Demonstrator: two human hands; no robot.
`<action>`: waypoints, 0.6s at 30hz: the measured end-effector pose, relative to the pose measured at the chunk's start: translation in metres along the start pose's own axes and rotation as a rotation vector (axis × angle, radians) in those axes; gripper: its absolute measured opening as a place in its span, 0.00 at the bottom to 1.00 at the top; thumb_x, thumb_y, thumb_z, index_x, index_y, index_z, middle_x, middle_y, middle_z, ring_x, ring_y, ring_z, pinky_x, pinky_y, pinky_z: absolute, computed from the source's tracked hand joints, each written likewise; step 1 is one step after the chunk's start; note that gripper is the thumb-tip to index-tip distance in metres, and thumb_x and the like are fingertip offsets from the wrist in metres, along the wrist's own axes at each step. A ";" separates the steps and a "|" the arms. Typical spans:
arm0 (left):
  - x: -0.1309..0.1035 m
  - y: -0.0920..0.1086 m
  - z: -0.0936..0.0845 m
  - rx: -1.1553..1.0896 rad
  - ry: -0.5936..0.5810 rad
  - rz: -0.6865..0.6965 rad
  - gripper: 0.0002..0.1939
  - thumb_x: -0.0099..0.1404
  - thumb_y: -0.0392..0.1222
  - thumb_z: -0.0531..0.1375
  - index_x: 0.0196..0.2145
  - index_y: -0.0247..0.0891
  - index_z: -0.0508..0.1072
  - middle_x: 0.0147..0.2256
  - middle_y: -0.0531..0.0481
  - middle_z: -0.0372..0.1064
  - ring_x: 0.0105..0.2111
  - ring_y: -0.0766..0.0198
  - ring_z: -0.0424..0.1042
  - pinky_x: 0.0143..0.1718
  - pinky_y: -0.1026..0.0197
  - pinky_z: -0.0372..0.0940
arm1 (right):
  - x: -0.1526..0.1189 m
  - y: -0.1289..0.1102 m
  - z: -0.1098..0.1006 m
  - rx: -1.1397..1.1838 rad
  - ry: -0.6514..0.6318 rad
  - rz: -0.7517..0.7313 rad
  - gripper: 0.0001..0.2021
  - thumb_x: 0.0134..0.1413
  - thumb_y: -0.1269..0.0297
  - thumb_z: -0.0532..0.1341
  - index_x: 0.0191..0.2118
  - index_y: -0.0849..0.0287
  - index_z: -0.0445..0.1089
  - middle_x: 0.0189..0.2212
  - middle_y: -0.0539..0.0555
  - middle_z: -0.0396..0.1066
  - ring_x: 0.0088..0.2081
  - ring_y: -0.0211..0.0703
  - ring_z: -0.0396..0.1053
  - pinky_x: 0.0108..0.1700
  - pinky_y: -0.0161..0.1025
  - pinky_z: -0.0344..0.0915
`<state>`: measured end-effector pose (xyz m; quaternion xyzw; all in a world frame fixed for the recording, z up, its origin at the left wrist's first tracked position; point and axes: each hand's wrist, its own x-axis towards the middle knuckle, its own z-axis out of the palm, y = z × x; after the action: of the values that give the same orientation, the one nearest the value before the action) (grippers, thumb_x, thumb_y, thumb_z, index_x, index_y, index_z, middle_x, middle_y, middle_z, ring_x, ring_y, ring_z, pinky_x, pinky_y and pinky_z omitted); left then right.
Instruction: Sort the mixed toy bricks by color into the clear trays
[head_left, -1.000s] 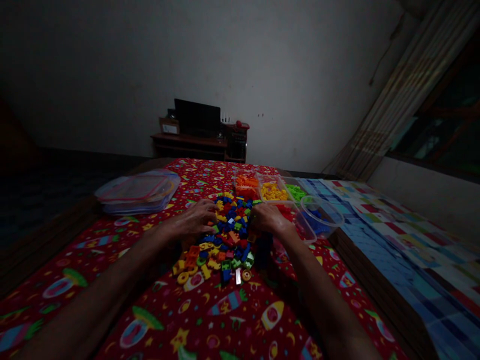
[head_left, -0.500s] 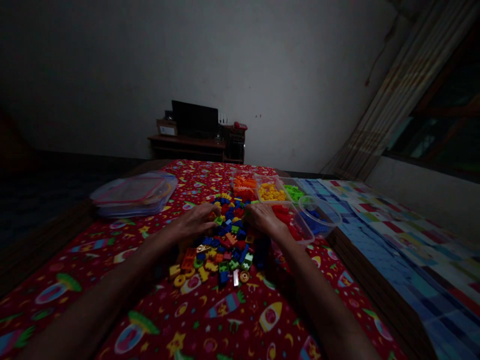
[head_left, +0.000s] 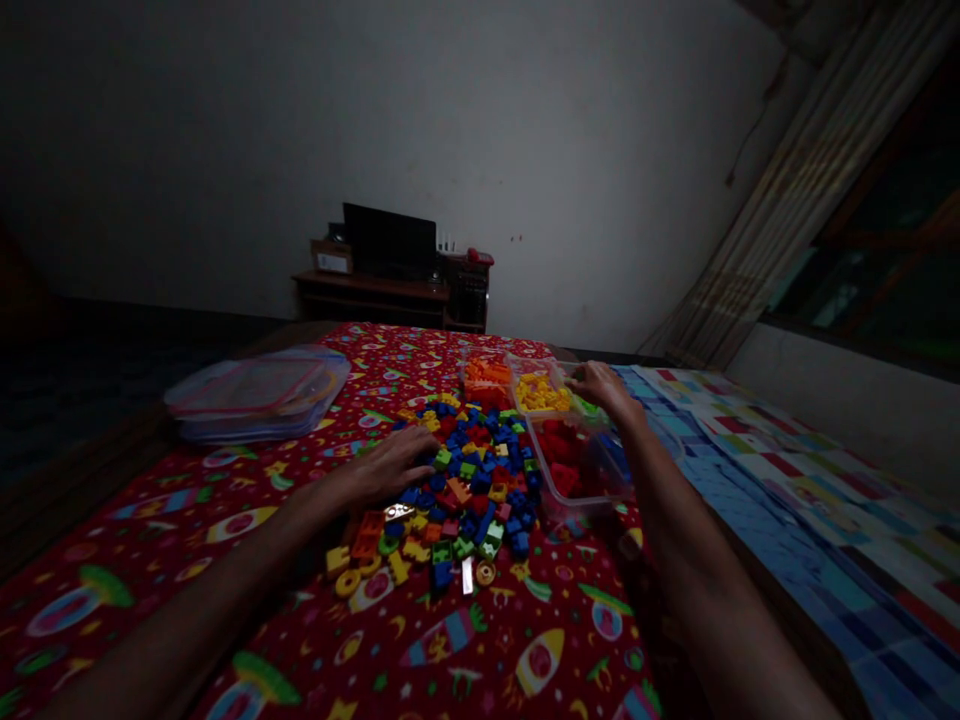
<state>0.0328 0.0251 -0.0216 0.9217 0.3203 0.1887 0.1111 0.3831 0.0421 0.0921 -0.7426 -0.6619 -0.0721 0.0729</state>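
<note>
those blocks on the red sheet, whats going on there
A person sits over a pile of mixed plastic blocks on a red patterned sheet. The left hand rests on the pile's left edge. The right hand is stretched out over the clear tubs at the far right, above the tub of green blocks. Beside it are tubs of orange blocks, yellow blocks and red blocks. A stack of clear lids lies to the left.

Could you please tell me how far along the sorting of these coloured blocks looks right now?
Partly done: the orange tub, yellow tub and red tub each hold blocks. In hand: the right hand hovers by the far tubs, the left hand rests at the mixed pile. Left: that large pile remains unsorted.
</note>
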 end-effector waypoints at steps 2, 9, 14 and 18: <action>0.000 -0.002 0.000 -0.016 -0.008 -0.013 0.12 0.67 0.48 0.52 0.42 0.39 0.67 0.42 0.46 0.66 0.42 0.59 0.66 0.45 0.58 0.62 | 0.016 0.015 0.002 -0.061 0.011 0.095 0.17 0.61 0.59 0.54 0.46 0.62 0.75 0.46 0.64 0.74 0.47 0.47 0.71 0.40 0.34 0.62; -0.002 0.003 -0.001 -0.049 -0.015 -0.029 0.13 0.68 0.48 0.50 0.43 0.40 0.68 0.43 0.46 0.67 0.44 0.58 0.66 0.47 0.58 0.63 | 0.036 0.031 0.006 -0.089 0.054 0.151 0.18 0.62 0.61 0.53 0.52 0.64 0.70 0.51 0.67 0.69 0.51 0.52 0.69 0.45 0.39 0.63; -0.001 -0.005 0.002 -0.073 0.010 -0.046 0.17 0.68 0.53 0.50 0.43 0.39 0.70 0.44 0.46 0.68 0.44 0.59 0.68 0.48 0.59 0.63 | 0.012 -0.005 -0.002 0.117 0.158 -0.057 0.17 0.62 0.65 0.53 0.51 0.62 0.71 0.45 0.63 0.74 0.45 0.46 0.72 0.43 0.36 0.63; 0.004 -0.007 -0.002 -0.097 -0.004 -0.052 0.20 0.68 0.54 0.49 0.39 0.38 0.73 0.41 0.45 0.72 0.42 0.59 0.71 0.46 0.59 0.64 | -0.040 -0.059 0.001 0.345 0.050 -0.407 0.14 0.62 0.66 0.54 0.47 0.63 0.73 0.35 0.58 0.76 0.33 0.37 0.71 0.35 0.32 0.60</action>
<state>0.0309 0.0327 -0.0207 0.9070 0.3343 0.1990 0.1611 0.3195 0.0097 0.0840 -0.5688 -0.7980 0.0104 0.1986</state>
